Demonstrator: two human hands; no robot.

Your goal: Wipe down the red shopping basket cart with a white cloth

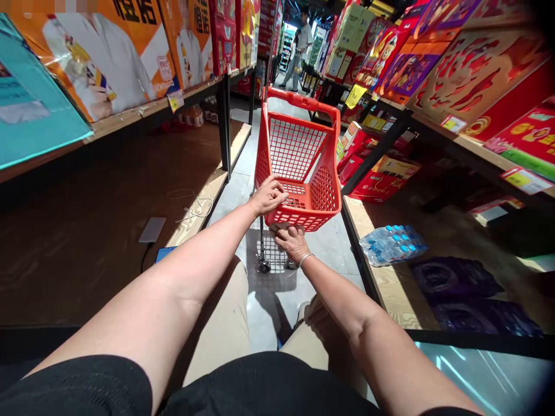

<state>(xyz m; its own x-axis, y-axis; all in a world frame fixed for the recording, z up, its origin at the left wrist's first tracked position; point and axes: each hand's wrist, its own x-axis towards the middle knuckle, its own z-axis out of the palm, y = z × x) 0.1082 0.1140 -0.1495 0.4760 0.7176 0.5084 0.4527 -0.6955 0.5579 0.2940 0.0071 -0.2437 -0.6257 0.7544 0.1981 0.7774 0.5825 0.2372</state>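
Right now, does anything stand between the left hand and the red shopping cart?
Nothing visible does: the left hand is right at the near left rim of the red shopping cart, though its palm side is hidden.

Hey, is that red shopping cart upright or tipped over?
The cart is upright: its basket opens upward, the near wheels beneath. Cannot tell whether the far wheels touch the floor; they're hidden.

Both arms (173, 283) reach forward and inward, left hand (267, 196) beyond right hand (293, 242).
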